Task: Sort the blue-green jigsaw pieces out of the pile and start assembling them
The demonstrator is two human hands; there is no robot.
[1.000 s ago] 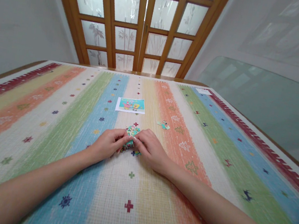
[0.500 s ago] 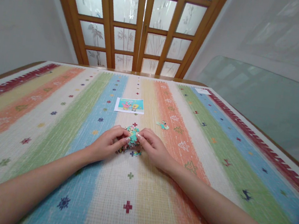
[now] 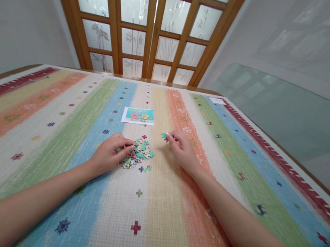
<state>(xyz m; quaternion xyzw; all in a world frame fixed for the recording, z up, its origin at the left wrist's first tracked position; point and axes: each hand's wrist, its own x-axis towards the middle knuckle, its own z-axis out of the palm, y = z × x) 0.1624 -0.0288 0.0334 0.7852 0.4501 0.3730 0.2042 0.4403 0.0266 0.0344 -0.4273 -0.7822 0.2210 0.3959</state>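
Note:
A small heap of colourful jigsaw pieces (image 3: 136,155) lies in the middle of a striped mat (image 3: 57,145). My left hand (image 3: 108,155) rests at the heap's left edge, fingers curled, fingertips touching the pieces. My right hand (image 3: 182,149) is to the right of the heap, and its fingertips pinch a teal jigsaw piece (image 3: 163,135) just above the mat. A printed cartoon picture card (image 3: 138,115) lies flat beyond the heap.
The mat covers a wooden table up to its edges. Behind it stands a wooden door with frosted glass panes (image 3: 148,23). A glass sheet (image 3: 277,110) leans along the right wall. A small white label (image 3: 217,100) sits at the mat's far right corner.
My right hand has left the heap and moved right and away, with a teal piece in its fingertips. My left hand stays at the heap, which now shows uncovered.

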